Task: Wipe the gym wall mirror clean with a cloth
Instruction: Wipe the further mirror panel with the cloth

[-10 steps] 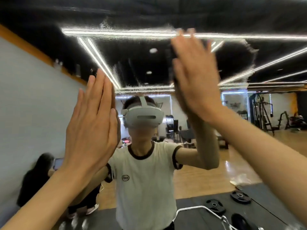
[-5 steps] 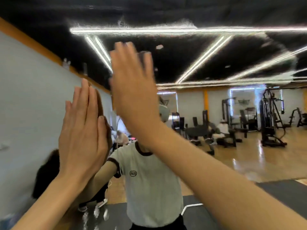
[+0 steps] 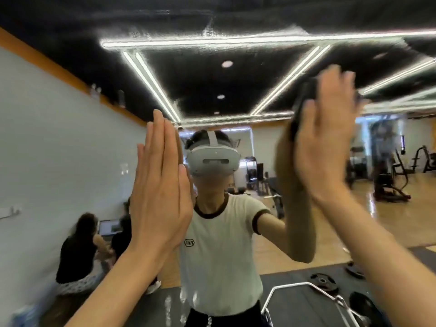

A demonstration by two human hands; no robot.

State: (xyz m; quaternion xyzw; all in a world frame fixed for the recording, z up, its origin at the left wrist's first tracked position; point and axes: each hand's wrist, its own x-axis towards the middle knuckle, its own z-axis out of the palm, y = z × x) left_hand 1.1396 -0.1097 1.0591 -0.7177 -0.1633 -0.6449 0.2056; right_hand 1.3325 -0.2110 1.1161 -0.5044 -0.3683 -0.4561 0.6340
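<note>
The wall mirror (image 3: 212,90) fills the view and shows wet streaks across its upper part. My left hand (image 3: 160,192) rests flat against the glass at centre left, fingers straight and together, holding nothing. My right hand (image 3: 328,138), blurred by motion, presses a dark cloth (image 3: 304,97) onto the mirror at upper right. Only the cloth's dark edge shows, between my fingers and their reflection. My own reflection in a white T-shirt (image 3: 219,251) stands between the two hands.
The mirror reflects the gym behind me. Seated people with a laptop (image 3: 109,227) are at lower left. Weight plates (image 3: 324,280) and a metal bar (image 3: 304,285) lie on a black mat at lower right. Exercise machines (image 3: 387,180) stand on the wooden floor at right.
My right hand with the cloth swept from the upper middle leftward over my reflection, then back out to the upper right. My left hand stayed flat on the glass.
</note>
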